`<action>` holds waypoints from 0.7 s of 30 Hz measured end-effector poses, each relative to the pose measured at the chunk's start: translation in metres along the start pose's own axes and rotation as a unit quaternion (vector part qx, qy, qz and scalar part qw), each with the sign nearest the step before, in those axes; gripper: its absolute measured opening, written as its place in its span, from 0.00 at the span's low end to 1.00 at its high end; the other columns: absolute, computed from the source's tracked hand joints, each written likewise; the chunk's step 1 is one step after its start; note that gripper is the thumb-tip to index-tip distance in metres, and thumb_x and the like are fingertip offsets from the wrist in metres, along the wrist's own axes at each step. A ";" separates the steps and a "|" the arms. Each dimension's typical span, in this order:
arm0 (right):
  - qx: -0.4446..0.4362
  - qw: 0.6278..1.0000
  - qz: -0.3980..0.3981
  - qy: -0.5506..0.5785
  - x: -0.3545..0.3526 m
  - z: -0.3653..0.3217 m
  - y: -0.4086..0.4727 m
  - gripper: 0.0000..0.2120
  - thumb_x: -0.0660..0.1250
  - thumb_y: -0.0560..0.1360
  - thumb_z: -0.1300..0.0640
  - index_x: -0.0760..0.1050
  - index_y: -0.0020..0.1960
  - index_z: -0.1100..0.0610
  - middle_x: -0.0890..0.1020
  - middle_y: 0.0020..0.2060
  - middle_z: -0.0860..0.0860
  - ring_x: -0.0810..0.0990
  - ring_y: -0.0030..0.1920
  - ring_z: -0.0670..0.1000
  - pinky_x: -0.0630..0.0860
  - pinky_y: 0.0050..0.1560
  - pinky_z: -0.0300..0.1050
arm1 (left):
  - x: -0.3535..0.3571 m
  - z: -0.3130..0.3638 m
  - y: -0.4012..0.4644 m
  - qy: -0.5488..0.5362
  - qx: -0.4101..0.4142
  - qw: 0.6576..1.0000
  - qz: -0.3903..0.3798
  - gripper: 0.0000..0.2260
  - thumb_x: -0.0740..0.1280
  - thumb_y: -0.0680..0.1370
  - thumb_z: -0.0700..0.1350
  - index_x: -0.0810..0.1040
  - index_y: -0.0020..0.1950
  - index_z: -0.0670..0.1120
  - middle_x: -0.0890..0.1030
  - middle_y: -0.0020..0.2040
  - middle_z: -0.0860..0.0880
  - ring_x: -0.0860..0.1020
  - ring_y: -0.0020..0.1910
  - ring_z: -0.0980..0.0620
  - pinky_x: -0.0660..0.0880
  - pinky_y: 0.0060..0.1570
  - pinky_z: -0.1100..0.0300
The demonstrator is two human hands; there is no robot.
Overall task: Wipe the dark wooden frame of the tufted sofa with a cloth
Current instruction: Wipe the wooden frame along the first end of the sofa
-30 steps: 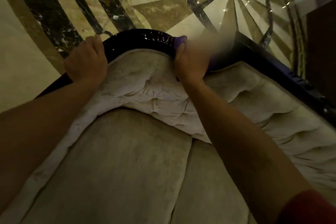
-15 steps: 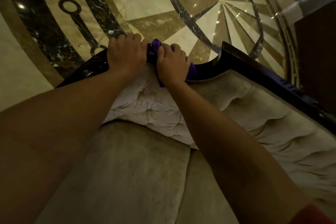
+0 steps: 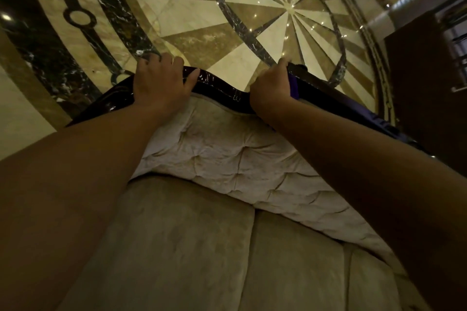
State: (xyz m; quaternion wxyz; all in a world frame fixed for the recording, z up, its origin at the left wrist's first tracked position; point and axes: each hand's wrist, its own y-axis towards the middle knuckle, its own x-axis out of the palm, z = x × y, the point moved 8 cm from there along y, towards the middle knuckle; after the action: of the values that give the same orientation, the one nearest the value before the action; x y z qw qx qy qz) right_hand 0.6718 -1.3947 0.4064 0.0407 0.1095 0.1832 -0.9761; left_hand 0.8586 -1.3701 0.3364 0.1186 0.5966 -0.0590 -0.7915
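The glossy dark wooden frame (image 3: 219, 87) curves along the top of the beige tufted sofa back (image 3: 227, 149). My left hand (image 3: 160, 83) grips the frame's top edge, fingers curled over the far side. My right hand (image 3: 271, 86) is further right on the frame, pressing a purple cloth (image 3: 293, 84) against the wood. Only a strip of the cloth shows beside my fingers. Both forearms reach across the sofa from the bottom corners.
Polished patterned marble floor (image 3: 227, 15) lies beyond the sofa back. Beige seat cushions (image 3: 202, 247) fill the lower view. A dark wooden cabinet (image 3: 424, 70) stands at the right, close to the frame's right end.
My right hand has slid the cloth rightward along the frame, away from the left hand, which they nearly touched half a second ago. The left hand stays gripping the frame.
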 end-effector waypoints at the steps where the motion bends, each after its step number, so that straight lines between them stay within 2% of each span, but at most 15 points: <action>1: -0.001 1.000 0.001 -0.016 -0.002 0.005 -0.003 0.16 0.64 0.82 0.45 0.79 0.62 0.55 0.82 0.59 0.61 0.77 0.65 0.66 0.62 0.72 0.74 | -0.001 0.000 0.000 -0.002 0.001 1.000 0.002 0.29 0.50 0.85 0.63 0.78 0.58 0.40 0.80 0.53 0.36 0.78 0.51 0.35 0.72 0.50 0.43; 5: 0.001 0.999 0.019 -0.031 -0.012 0.023 -0.011 0.15 0.70 0.79 0.49 0.78 0.61 0.58 0.82 0.58 0.62 0.78 0.63 0.65 0.66 0.71 0.70 | -0.001 0.000 0.000 -0.006 0.001 1.000 0.000 0.26 0.52 0.85 0.62 0.78 0.58 0.41 0.80 0.53 0.37 0.78 0.49 0.36 0.72 0.50 0.43; 9: -0.017 0.999 0.024 -0.021 -0.010 0.011 -0.014 0.15 0.65 0.81 0.49 0.79 0.61 0.57 0.83 0.59 0.61 0.77 0.67 0.65 0.59 0.76 0.72 | -0.003 -0.002 -0.001 -0.007 0.010 1.000 -0.009 0.26 0.53 0.85 0.61 0.78 0.59 0.40 0.80 0.53 0.36 0.78 0.50 0.36 0.72 0.51 0.43; 10: -0.019 0.999 0.037 0.007 -0.005 0.003 -0.013 0.17 0.62 0.82 0.47 0.78 0.62 0.57 0.82 0.60 0.61 0.77 0.67 0.65 0.57 0.76 0.71 | -0.003 -0.003 -0.002 -0.013 0.009 1.000 -0.013 0.26 0.53 0.85 0.61 0.78 0.60 0.40 0.80 0.54 0.36 0.78 0.52 0.36 0.72 0.52 0.43; 12: -0.009 0.985 0.094 0.144 0.004 -0.010 -0.011 0.21 0.56 0.83 0.46 0.76 0.66 0.58 0.80 0.62 0.61 0.75 0.67 0.63 0.55 0.79 0.68 | -0.002 -0.004 -0.002 -0.029 0.000 0.999 -0.031 0.26 0.53 0.85 0.60 0.77 0.63 0.41 0.80 0.58 0.37 0.78 0.56 0.36 0.71 0.55 0.42; 14: 0.007 0.934 0.149 0.324 0.011 -0.022 -0.011 0.23 0.57 0.82 0.46 0.72 0.70 0.58 0.77 0.65 0.60 0.72 0.69 0.62 0.54 0.80 0.63 | -0.001 -0.005 0.000 -0.068 -0.004 0.996 -0.062 0.25 0.54 0.85 0.59 0.74 0.69 0.42 0.77 0.67 0.38 0.75 0.64 0.36 0.69 0.62 0.42; 17: 0.070 0.817 0.199 0.537 -0.002 -0.039 -0.005 0.25 0.62 0.79 0.47 0.71 0.73 0.55 0.76 0.69 0.56 0.70 0.71 0.59 0.55 0.80 0.61 | -0.008 -0.034 -0.011 -0.140 -0.014 0.988 -0.056 0.27 0.60 0.84 0.56 0.64 0.79 0.42 0.63 0.79 0.39 0.64 0.77 0.37 0.62 0.73 0.40; 19: 0.110 0.725 0.218 0.644 -0.017 -0.048 -0.004 0.26 0.66 0.78 0.49 0.72 0.74 0.53 0.75 0.71 0.55 0.70 0.72 0.59 0.57 0.78 0.63 | -0.019 -0.077 -0.040 -0.144 -0.059 0.987 -0.024 0.32 0.62 0.83 0.57 0.59 0.81 0.42 0.60 0.81 0.39 0.60 0.79 0.38 0.59 0.76 0.39; 21: 0.123 0.666 0.230 0.699 -0.031 -0.056 -0.003 0.28 0.68 0.76 0.49 0.72 0.75 0.51 0.74 0.73 0.55 0.69 0.74 0.59 0.59 0.77 0.65 | -0.018 -0.125 -0.083 -0.135 -0.123 0.983 -0.033 0.35 0.61 0.82 0.60 0.56 0.82 0.41 0.59 0.81 0.38 0.60 0.79 0.37 0.59 0.76 0.37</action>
State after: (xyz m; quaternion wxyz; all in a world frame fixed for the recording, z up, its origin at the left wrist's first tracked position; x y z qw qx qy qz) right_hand 0.7126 -1.3704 0.3640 0.1105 0.8020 0.0053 -0.5870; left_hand 0.9737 -1.2796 0.2987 0.1557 0.4671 0.0433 -0.8693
